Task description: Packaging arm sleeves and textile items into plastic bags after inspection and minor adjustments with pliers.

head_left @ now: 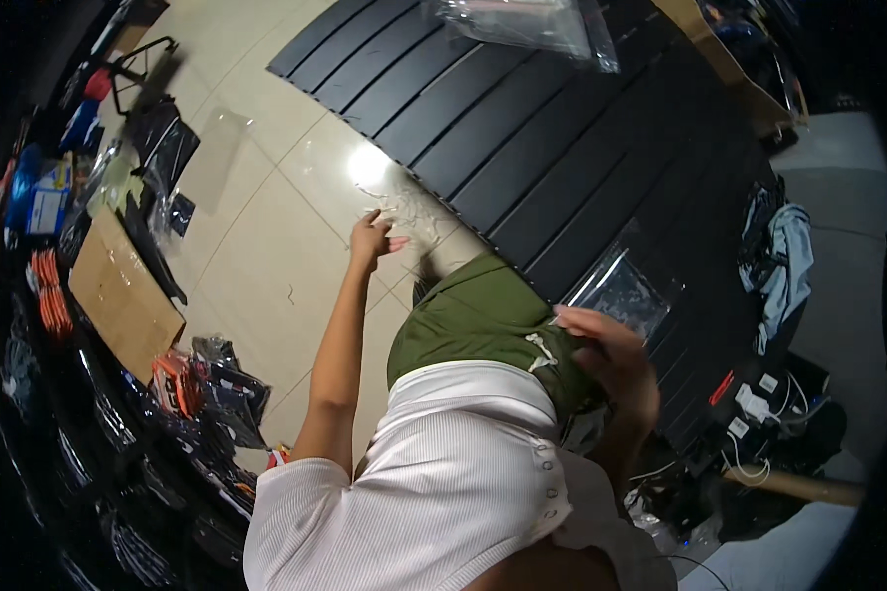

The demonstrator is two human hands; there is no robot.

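My left hand reaches out over the tiled floor, fingers apart, with nothing seen in it. Just beyond it lies a loose heap of thin pale scraps, beside the edge of a black slatted surface. My right hand is close to my lap, at the near edge of that surface. Its fingers are bent and partly smeared, and whether they hold anything is hidden. Next to them a clear plastic bag lies on the slats. A whitish scrap or cord shows on my green shorts.
Clear plastic packages lie at the far end of the slats, near an open cardboard box. A cardboard sheet and bagged goods line the left. Grey-blue cloth, a red tool and white cables are at right.
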